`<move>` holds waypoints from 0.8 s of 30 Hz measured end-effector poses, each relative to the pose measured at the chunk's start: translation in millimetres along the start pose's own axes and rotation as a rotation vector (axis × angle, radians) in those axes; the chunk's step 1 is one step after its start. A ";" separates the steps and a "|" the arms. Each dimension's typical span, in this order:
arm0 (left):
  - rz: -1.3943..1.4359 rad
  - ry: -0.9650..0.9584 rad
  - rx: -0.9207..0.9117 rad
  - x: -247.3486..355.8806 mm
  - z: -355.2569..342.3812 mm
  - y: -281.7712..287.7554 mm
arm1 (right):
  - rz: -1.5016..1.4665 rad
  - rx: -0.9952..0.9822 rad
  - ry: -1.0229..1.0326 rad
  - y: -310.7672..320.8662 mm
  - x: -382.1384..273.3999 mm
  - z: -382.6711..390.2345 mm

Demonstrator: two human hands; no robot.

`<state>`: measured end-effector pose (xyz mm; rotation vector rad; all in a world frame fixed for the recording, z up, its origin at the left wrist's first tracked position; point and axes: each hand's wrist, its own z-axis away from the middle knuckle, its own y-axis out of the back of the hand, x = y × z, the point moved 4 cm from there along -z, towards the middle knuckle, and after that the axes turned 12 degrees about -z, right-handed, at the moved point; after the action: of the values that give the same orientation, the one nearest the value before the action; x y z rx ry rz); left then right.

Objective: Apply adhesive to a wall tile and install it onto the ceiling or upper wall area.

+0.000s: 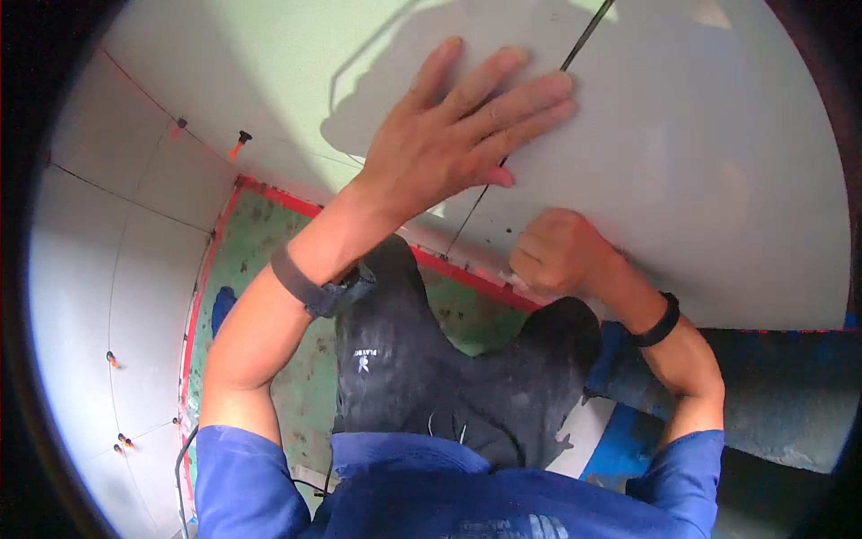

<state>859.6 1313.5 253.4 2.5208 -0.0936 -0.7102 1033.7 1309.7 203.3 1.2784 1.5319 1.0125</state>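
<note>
My left hand (471, 121) lies with its fingers spread over a large pale, glossy wall tile (718, 180). Its fingertips reach the dark joint line (588, 34) between two tiles. To the right and lower, my right hand (561, 251) is closed like a fist close to the tile face. A small whitish bit (521, 283) shows under its fingers, but what the hand holds, if anything, is hidden. The joint runs down between my hands to the tile's lower edge. Each wrist wears a dark band.
Red tape (296, 199) borders a stained green floor (296, 377). Black-and-orange tile spacers (241, 142) stick out of joints on the left wall (81, 269). A dark cable (182, 476) runs at lower left. A grey slab (763, 386) and blue material (620, 440) lie at right.
</note>
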 end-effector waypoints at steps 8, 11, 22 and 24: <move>0.102 0.018 -0.026 -15.5 -19.5 3.5 | 0.074 0.258 0.070 5.1 6.0 0.4; 0.080 -0.027 -0.120 -27.9 -47.7 33.6 | -0.042 0.412 0.077 65.6 -53.3 -3.8; 0.044 -0.025 0.008 -37.8 -34.3 80.5 | 0.163 0.537 0.162 155.4 -98.5 -21.3; 0.079 -0.047 -0.071 -40.7 -33.0 86.1 | 0.168 0.408 0.146 160.9 -93.5 -30.4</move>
<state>847.3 1262.3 339.4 2.4193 -0.1804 -0.7281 1057.6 1238.2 376.1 1.6678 1.8319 0.9434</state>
